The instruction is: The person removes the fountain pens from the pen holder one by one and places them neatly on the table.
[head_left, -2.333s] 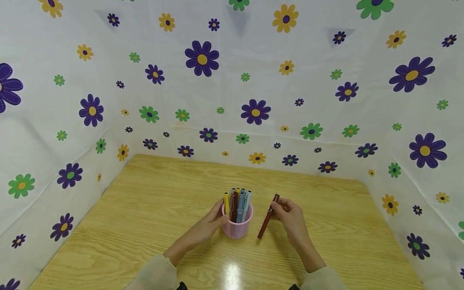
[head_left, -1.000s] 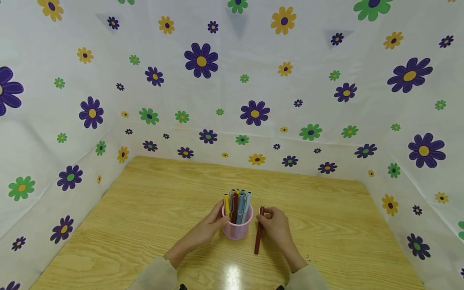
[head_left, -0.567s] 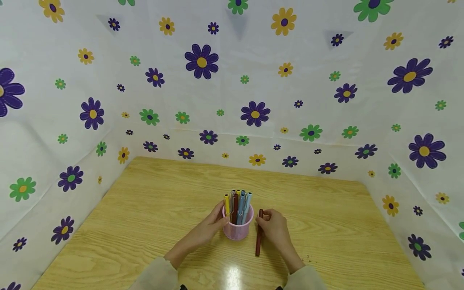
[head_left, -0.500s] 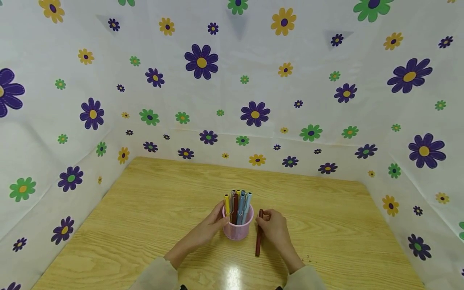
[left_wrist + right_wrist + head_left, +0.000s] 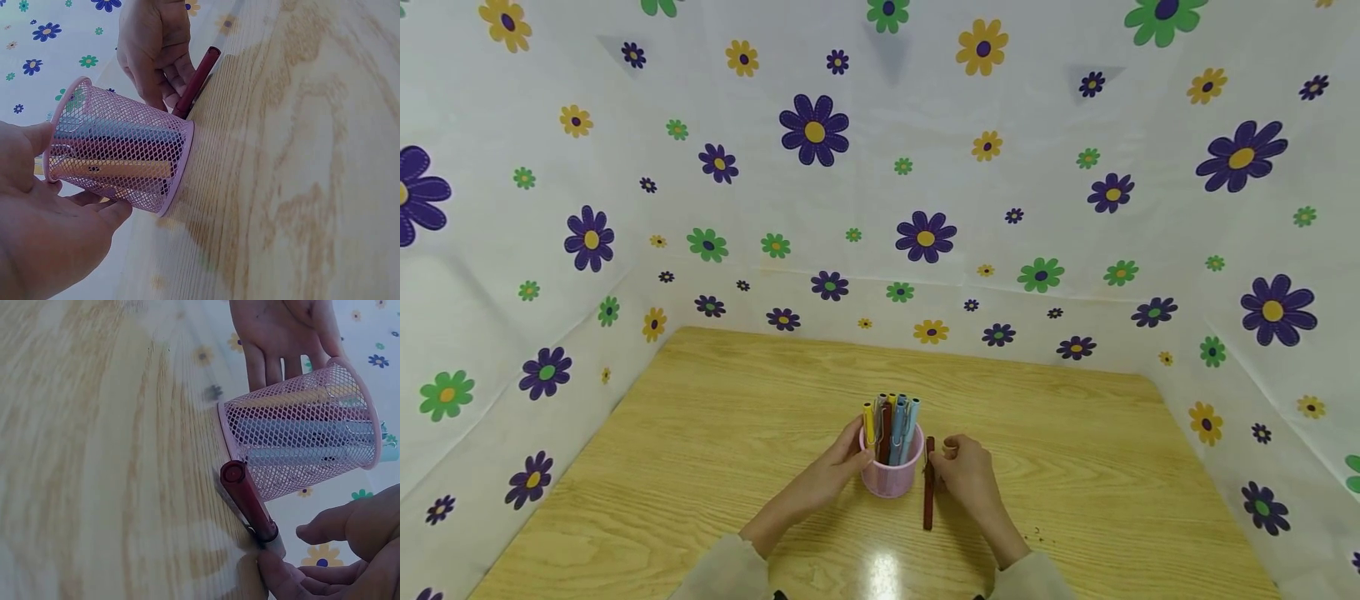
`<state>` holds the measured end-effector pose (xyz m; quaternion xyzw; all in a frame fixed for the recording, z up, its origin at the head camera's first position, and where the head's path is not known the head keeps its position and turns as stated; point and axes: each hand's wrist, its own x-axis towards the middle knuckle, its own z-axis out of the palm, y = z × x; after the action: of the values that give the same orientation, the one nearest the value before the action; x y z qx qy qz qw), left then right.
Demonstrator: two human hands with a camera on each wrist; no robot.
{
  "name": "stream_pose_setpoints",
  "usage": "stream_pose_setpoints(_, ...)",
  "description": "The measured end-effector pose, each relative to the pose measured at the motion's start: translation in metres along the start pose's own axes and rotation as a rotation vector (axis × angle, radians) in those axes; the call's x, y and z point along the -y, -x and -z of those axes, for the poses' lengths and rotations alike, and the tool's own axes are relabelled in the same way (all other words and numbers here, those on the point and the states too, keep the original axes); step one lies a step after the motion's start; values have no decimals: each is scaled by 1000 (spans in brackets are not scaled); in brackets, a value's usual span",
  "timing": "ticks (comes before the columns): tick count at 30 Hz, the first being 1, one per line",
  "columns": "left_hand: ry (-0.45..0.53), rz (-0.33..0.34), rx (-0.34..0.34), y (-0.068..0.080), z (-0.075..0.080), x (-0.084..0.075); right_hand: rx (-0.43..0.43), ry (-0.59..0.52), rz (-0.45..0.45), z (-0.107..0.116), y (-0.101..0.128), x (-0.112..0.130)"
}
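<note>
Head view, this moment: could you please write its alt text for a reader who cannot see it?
A person's left grip holds a pink cup of pens on a wooden table, while the right grip is at a dark red pen, just right of the cup. White flower-patterned sheeting stands at the back and sides.

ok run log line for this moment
left hand: holds round pink mesh cup of pens | right hand: at slim dark red pen | pen: on wood-grain table beside cup

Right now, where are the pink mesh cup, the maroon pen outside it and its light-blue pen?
Pink mesh cup point(image 5: 887, 482), head view, front wall.
Maroon pen point(image 5: 928, 500), head view, barrel.
Light-blue pen point(image 5: 912, 423), head view, upper part.
</note>
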<state>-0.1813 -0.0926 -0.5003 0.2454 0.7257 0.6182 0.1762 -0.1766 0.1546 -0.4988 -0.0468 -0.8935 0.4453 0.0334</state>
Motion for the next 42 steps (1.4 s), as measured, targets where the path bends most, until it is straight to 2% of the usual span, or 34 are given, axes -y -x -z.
stream_pose_setpoints(5, 1, -2, 2, 0, 0, 1, -37, -82, 18, 2, 5, 5)
stream_pose_setpoints(11, -6, 3, -3, 0, 0, 1, -89, -323, 78, 5, 6, 14)
stream_pose_setpoints(18, -14, 11, -5, 1, 0, -1, -76, -461, 153, 9, 3, 27)
stream_pose_setpoints(28, -6, 9, -6, 2, 0, 0, -72, -562, 174, 6, -1, 40)
stream_pose_setpoints(42, -1, 5, 1, 2, 0, 1, -73, -526, 157, -5, -5, 43)
